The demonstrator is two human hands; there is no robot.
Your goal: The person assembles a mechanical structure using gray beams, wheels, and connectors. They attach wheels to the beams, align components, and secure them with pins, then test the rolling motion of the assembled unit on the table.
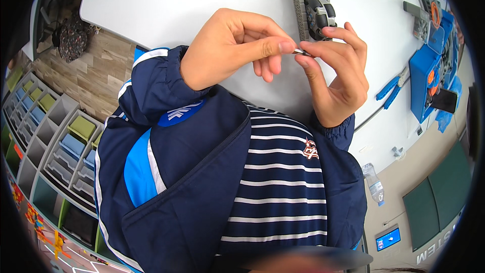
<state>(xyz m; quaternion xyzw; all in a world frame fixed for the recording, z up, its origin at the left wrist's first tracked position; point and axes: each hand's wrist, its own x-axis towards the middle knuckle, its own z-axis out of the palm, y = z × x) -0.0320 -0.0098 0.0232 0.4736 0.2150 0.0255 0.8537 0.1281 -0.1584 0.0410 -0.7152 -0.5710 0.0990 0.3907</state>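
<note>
Over the white table [187, 0], my two hands meet fingertip to fingertip around a small, slim piece [302, 52], silvery and dark, too small to name. My left hand [225, 48] pinches one end between thumb and forefinger, its other fingers loosely curled. At the opposite end, the thumb and forefinger of my right hand [341, 73] close on the piece, the remaining fingers raised. Just beyond my hands lies a grey perforated metal frame [299, 5] with a black and grey roller wheel [320, 14] mounted on it; neither hand appears to grip this frame.
To the right lie blue-handled pliers [390, 90], a blue bin [422, 76] holding orange and grey parts, and a dark phone-like slab [444, 101]. A clear plastic bottle [374, 184] is lower right. Storage shelves [55, 136] with green and blue trays stand at left.
</note>
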